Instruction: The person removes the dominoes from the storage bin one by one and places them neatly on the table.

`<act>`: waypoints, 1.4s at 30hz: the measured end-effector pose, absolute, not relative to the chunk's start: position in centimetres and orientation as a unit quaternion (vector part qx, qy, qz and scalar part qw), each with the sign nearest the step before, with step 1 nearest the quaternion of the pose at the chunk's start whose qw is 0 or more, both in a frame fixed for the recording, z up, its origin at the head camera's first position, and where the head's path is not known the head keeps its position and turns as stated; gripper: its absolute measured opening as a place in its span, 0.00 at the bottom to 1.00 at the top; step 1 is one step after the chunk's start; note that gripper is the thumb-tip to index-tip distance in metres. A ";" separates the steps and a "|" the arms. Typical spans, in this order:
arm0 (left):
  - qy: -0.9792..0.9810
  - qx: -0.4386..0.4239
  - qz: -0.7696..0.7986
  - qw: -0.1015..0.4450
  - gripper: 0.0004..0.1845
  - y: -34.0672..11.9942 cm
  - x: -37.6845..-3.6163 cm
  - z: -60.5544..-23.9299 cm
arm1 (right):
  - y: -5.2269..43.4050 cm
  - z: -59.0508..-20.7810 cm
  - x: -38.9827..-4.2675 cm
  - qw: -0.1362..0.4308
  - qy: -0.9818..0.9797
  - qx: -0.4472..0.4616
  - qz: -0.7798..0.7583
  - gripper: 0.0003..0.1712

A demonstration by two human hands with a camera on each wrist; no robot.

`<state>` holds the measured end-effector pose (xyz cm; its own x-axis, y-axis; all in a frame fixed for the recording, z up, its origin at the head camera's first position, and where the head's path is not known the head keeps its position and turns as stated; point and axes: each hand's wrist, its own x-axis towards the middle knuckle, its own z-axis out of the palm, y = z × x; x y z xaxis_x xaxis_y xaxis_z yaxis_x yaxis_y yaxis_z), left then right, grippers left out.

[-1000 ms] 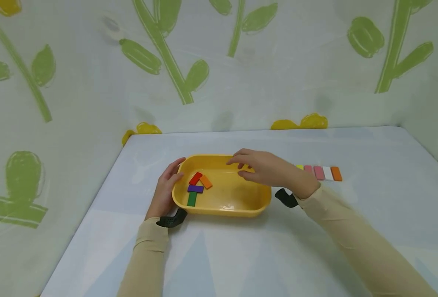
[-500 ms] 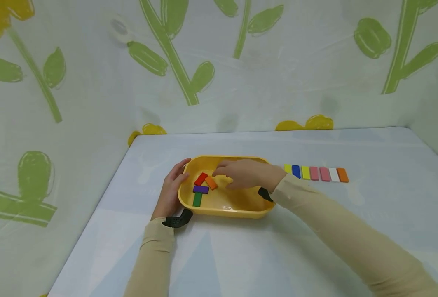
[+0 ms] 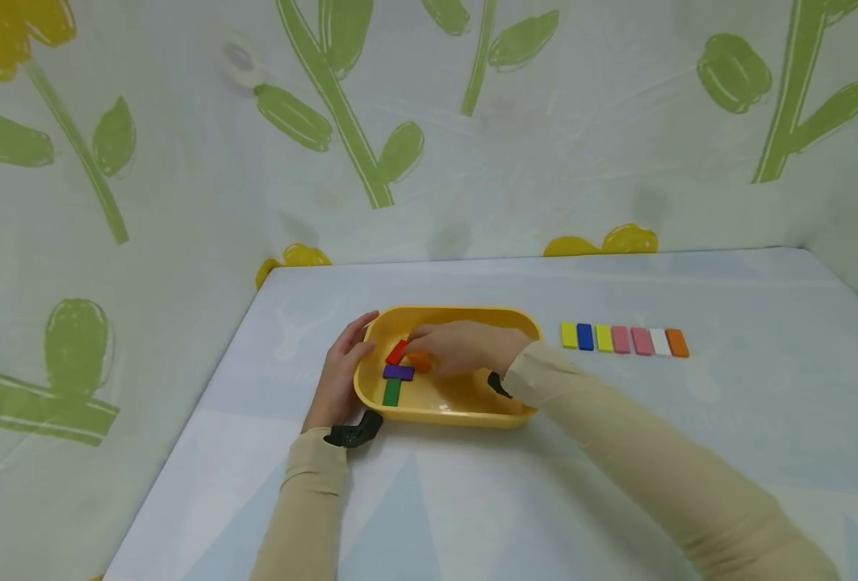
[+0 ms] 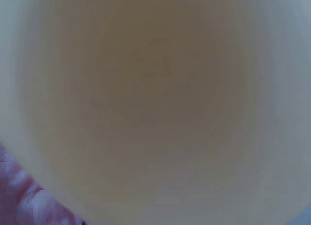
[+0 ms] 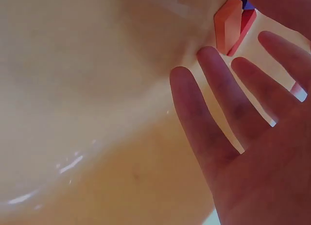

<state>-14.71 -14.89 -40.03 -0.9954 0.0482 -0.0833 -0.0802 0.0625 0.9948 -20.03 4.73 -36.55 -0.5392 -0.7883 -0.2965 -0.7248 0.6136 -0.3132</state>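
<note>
A yellow plastic tub stands on the table. My left hand holds its left end, thumb at the rim and fingers along the outer wall. My right hand reaches inside, its fingers fairly straight in the right wrist view, close to an orange block. That block is tilted up against a red block; whether a fingertip touches it I cannot tell. Beside them in the tub lie a purple block and a green block. The left wrist view is mostly a blur.
Right of the tub, several flat blocks lie in a row, from a yellow block and a blue block to a white block and an orange one at the end. A patterned cloth wall rises behind the table.
My right hand has moved left and down into the tub, uncovering the row of blocks. The orange block has shifted from lying flat to tilted. My left hand stays at the tub's end.
</note>
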 end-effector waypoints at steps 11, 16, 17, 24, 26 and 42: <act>0.728 -0.015 0.684 0.047 0.23 -14.7 -14.9 -40.5 | 4.3 -37.4 -20.2 0.175 0.874 -0.450 -0.048 0.20; 0.722 -0.014 0.690 0.045 0.22 -14.5 -15.0 -40.3 | 4.5 -37.4 -20.4 0.166 0.873 -0.456 -0.052 0.15; 0.720 -0.013 0.692 0.043 0.22 -14.5 -15.0 -40.3 | 4.5 -37.4 -20.4 0.165 0.873 -0.455 -0.056 0.14; 0.728 -0.020 0.683 0.048 0.22 -14.2 -14.6 -40.5 | 4.7 -37.5 -20.3 0.178 0.888 -0.422 -0.048 0.15; 0.728 -0.017 0.684 0.046 0.23 -14.1 -14.5 -40.4 | 4.8 -37.4 -20.2 0.186 0.892 -0.408 -0.056 0.17; 0.727 -0.021 0.685 0.041 0.22 -15.0 -15.2 -41.2 | 8.8 -32.2 -20.2 0.069 0.876 -0.419 -0.230 0.20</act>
